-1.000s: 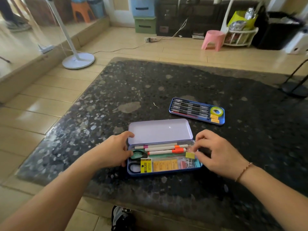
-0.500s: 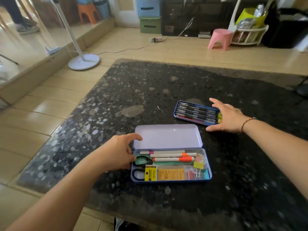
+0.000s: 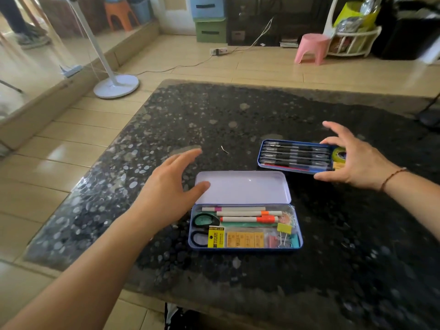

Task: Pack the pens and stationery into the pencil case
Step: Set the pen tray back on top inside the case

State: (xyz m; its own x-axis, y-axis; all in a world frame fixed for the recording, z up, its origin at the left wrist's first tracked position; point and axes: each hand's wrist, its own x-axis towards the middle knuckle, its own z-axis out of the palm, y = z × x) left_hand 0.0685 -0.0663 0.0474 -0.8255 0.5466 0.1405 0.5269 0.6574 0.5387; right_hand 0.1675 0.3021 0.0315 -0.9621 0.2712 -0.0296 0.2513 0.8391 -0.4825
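A dark speckled stone table (image 3: 238, 115) fills most of the frame, with tiled floor (image 3: 262, 67) beyond it across the top. At lower centre an open pencil case (image 3: 245, 248) lies flat on the table, its pale lid (image 3: 242, 188) folded back toward mid-frame. Inside it sit white markers (image 3: 247, 213) along the far side, scissors (image 3: 202, 228) at the left end, a yellow eraser pack (image 3: 216, 236), a row of orange blocks (image 3: 245, 239) and binder clips (image 3: 284, 231) at the right. The left hand (image 3: 166, 186) hovers at centre left, just beside the lid's left corner, fingers spread and relaxed, holding nothing. At centre right the right hand (image 3: 352, 160) grasps the right end of a blue tray (image 3: 295, 156), thumb on its near edge and fingers over the far edge. The tray holds a row of dark pens (image 3: 297, 154) and a roll of yellow-green tape (image 3: 339, 154). A pink stool (image 3: 312, 47) stands at upper right, a white fan base (image 3: 116, 85) at upper left.
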